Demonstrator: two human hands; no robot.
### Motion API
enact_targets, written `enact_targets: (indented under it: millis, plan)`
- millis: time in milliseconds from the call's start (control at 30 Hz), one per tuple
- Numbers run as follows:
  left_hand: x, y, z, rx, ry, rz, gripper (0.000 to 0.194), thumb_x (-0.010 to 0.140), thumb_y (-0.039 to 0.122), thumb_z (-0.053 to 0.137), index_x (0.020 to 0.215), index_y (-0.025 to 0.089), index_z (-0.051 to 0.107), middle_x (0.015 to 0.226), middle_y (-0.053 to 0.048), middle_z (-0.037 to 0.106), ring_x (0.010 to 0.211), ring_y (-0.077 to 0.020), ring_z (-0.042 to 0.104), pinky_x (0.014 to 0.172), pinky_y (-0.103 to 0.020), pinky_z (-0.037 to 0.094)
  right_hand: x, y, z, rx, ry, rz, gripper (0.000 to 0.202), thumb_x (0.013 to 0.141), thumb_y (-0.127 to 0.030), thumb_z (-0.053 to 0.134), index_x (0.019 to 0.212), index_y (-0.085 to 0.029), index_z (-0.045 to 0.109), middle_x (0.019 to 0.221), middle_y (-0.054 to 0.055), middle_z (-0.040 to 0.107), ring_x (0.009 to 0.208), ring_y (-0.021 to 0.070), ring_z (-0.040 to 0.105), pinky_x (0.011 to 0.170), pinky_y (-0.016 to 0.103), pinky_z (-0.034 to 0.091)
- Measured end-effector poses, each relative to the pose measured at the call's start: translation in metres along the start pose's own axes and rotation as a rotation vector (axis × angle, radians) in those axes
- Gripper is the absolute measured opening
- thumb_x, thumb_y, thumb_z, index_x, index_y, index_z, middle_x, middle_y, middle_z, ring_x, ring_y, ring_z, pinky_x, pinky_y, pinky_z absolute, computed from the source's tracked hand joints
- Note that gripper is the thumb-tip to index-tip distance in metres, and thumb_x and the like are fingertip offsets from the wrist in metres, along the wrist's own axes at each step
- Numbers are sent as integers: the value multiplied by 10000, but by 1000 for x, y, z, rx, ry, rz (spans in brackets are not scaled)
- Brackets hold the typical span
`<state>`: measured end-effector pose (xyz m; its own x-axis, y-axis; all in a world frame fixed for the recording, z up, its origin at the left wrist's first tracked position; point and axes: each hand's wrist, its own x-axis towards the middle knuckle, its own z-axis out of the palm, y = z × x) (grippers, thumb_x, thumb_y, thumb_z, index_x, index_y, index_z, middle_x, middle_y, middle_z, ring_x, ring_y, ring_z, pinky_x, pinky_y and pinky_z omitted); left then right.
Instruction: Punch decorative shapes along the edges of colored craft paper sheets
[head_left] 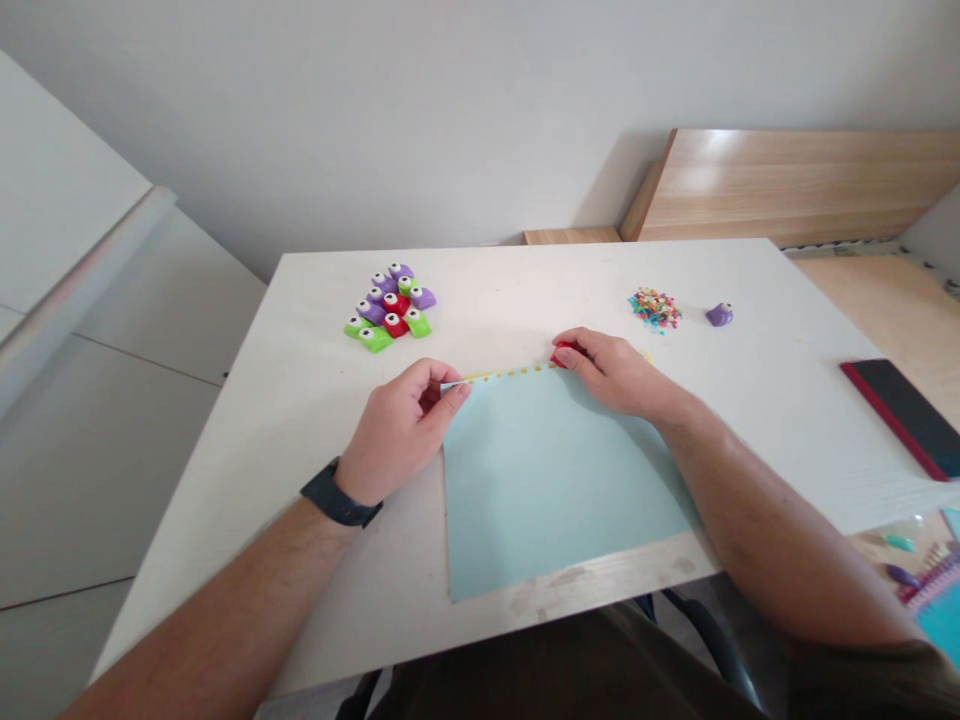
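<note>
Wearing dark clothing [570, 665] nearest the camera, at the bottom of the view. Spreading a pale blue sheet [555, 480] flat over the near part of the white surface [225, 500]; showing broad, plain paper with straight sides, and, along the far edge, a row of small yellow patches [525, 371] at fairly even spacing. Pinching the far left corner of the sheet in the left grip [397, 430], closed between thumb and fingers, and wearing a dark band [341, 495] on that wrist. Holding a small, glossy red piece [564, 355] in the right grip [619, 375], closed with thumb against curled fingers, at the far edge of the sheet, just right of the yellow patches. Covering part of the red piece with the fingers, so hiding its full shape. Extending the sheet from both grips toward the camera, running partly under the right forearm [757, 500].

Grouping purple, green and red pieces with eye-like tops [390, 308] beyond the left grip. Lying beyond the right grip: multicolored bits [655, 308] in 1 loose pile, and, farther right, 1 purple piece [720, 315]. Resting near the right edge of the surface: 1 black, red-edged object [904, 415].
</note>
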<state>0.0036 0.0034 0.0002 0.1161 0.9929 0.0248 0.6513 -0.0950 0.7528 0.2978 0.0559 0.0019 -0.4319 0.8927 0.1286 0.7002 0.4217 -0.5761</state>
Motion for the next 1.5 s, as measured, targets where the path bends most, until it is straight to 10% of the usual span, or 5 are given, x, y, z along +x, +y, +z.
enact_targets:
  millis: [1500]
  plan:
    - [1, -6, 0, -14, 3, 9, 295, 934, 520, 609, 1013, 237, 636, 769, 26, 654, 631, -145, 564, 599, -268, 423, -4, 6, -7, 34, -23, -155, 333, 1007, -262, 478, 1275, -197, 664, 1217, 122, 714, 1118, 260, 656, 1008, 439, 508]
